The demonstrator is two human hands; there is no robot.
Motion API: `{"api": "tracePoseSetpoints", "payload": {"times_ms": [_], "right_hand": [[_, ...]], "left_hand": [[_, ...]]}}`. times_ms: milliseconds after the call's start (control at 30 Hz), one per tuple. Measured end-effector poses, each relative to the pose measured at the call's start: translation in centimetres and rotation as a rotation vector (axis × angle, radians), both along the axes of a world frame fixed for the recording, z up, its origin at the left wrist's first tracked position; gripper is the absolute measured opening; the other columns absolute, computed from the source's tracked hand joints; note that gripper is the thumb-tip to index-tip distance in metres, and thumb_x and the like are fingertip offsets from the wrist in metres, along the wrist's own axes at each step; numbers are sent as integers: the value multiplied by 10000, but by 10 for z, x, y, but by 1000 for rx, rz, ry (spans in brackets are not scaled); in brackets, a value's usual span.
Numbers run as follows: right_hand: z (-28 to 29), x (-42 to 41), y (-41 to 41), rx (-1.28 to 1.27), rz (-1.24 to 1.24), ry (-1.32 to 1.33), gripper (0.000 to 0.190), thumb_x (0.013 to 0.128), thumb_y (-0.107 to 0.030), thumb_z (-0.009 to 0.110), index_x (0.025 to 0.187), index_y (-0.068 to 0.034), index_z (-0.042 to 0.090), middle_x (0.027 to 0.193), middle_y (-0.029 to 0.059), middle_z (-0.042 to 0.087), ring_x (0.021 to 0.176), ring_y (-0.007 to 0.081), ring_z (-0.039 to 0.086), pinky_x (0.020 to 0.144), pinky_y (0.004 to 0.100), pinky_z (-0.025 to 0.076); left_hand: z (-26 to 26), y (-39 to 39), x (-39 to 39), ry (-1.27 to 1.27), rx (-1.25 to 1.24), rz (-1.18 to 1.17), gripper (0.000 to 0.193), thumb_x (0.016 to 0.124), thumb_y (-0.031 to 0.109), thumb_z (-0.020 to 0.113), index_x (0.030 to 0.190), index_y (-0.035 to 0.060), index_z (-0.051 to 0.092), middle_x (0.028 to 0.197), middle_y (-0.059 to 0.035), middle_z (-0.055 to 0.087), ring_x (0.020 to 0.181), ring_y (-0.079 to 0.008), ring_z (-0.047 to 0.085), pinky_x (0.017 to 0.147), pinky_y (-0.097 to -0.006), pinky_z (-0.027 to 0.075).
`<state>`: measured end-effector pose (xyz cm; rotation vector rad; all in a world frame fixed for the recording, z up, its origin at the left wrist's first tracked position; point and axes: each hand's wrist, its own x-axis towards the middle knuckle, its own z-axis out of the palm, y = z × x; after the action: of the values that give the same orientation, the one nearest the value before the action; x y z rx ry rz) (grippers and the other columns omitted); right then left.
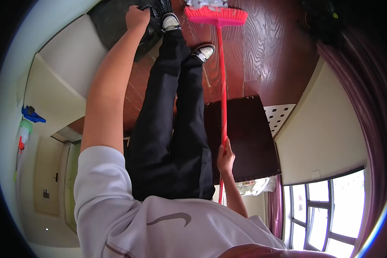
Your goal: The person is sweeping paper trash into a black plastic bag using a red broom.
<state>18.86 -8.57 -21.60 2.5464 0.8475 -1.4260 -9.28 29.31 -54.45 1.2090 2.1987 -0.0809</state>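
My left hand [137,18], at the upper left with the arm stretched out, grips the gathered edge of a black plastic bag [116,22] beside my left shoe [170,22]. My right hand [226,158] is closed around the red handle [223,90] of a broom, right of my legs. Its pink head with red bristles [216,15] lies on the reddish-brown wood-look floor [261,48] at the top, beyond my right shoe [204,52]. Crumpled greyish-white material [206,3] touches the bristles. The bag's far part is cut off by the picture's rim.
A dark brown panel [245,138] stands behind the broom handle, with a white piece with square holes [279,117] beside it. Purple curtains [358,96] and a window [319,209] are at the right. A blue object [33,114] is on the left wall, near a door [48,177].
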Motion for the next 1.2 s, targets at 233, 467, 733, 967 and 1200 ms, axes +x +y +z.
{"api": "tracePoseSetpoints", "payload": {"times_ms": [233,467,733,967,1200], "right_hand": [[23,23,8,-154,-418,166,435,928,-155,464,1346,-54,398,585,-20,444,472,31,409,415,187,345],[26,51,26,32,-479,250,495,944,-173,437,1407,-87,282,596,-16,453,436,25,398,380,168,331],[8,63,57,135,-475,179,482,944,-117,392,1408,-70,271,605,-10,454,424,24,385,373,164,325],[-49,81,93,60,-418,83,493,956,-147,410,1422,-111,254,624,49,495,450,71,410,394,214,360],[-4,5,62,1,106,212,598,886,5,448,1420,-51,186,1142,321,518,894,434,599,711,359,491]], "left_hand": [[-1,2,3,132,80,-27,349,822,323,562,1055,75,640,1085,-243,528,971,-376,552,857,-404,452],[-20,-16,-7,60,82,30,355,845,322,523,1080,76,621,1048,-241,546,939,-381,558,842,-406,450],[-22,-35,-12,-307,132,295,297,874,275,492,1006,40,617,872,-186,636,832,-315,617,755,-388,468],[-10,-31,-14,-512,94,460,270,913,232,469,922,-8,591,705,-109,597,576,-176,603,599,-304,492],[-16,-31,-11,-671,88,469,295,927,242,460,973,-27,573,788,-92,589,636,-160,603,628,-276,519]]}}
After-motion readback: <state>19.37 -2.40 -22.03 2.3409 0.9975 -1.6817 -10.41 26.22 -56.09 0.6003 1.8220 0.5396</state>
